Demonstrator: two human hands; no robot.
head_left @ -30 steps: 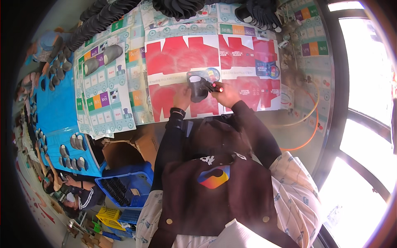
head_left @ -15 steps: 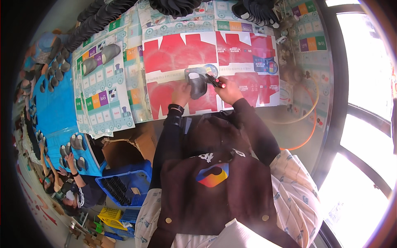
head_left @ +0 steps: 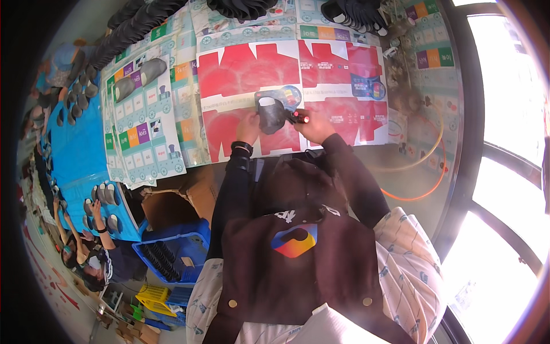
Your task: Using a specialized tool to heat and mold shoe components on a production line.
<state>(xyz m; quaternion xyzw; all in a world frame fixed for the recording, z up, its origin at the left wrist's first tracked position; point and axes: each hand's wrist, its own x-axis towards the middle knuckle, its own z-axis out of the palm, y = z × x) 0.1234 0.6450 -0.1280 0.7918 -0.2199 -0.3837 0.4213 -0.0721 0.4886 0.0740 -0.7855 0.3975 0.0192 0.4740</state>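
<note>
My left hand [head_left: 248,127] is closed on the left edge of a dark grey, curved moulded piece [head_left: 272,118] with a pale patch at its top, like a shoe part. Closed around a small black hand tool with red ends [head_left: 299,117] is my right hand [head_left: 317,127]. The tool's front meets the piece's right edge; its exact kind is too small to make out. Both hands are above a white sheet printed with red shapes [head_left: 249,71] on the table. Two similar grey pieces [head_left: 152,71] lie on printed sheets to the left.
Stacks of dark pieces [head_left: 243,7] line the table's far edge. An orange hose [head_left: 424,196] loops at the right, near windows. Lower left are a cardboard box [head_left: 200,195] and a blue crate [head_left: 197,252] with dark pieces. Co-workers [head_left: 106,252] sit at a blue table [head_left: 80,149].
The grey piece has tilted and shifted slightly left in my left hand. The tool in my right hand has turned, its red ends now showing closer together. A co-worker's arm at the left has moved up.
</note>
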